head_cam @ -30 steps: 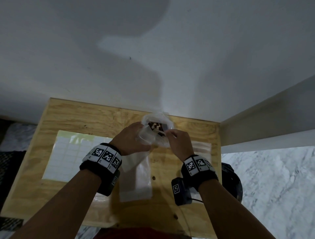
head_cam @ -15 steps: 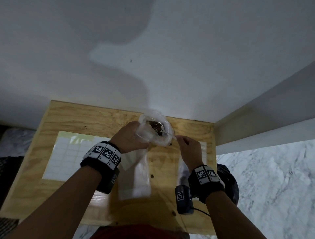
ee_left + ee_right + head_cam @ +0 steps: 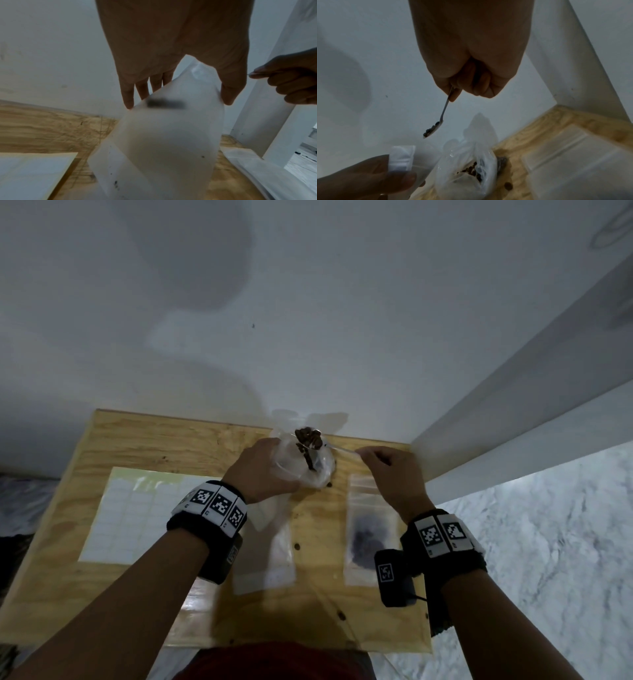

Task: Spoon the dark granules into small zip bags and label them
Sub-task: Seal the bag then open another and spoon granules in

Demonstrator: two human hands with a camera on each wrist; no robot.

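My left hand (image 3: 274, 460) holds a small translucent zip bag (image 3: 163, 135) upright, fingers on one side of its mouth and thumb on the other. My right hand (image 3: 376, 457) grips the handle of a metal spoon (image 3: 444, 112). Its bowl carries a heap of dark granules (image 3: 310, 437) and hangs above and just behind the bags. Under it a crumpled clear plastic bag (image 3: 471, 166) holding more granules sits on the wooden table (image 3: 171, 440), right beside the small zip bag (image 3: 400, 158).
A sheet of white labels (image 3: 137, 515) lies on the table's left. A zip bag with dark contents (image 3: 371, 529) lies flat at the right, another zip bag (image 3: 267, 559) in the middle. Loose granules (image 3: 297, 546) dot the wood. A white wall stands behind.
My right hand has drawn back to the right from the clear bag, and the spoon has come up loaded with granules. The left hand keeps its hold on the small bag.
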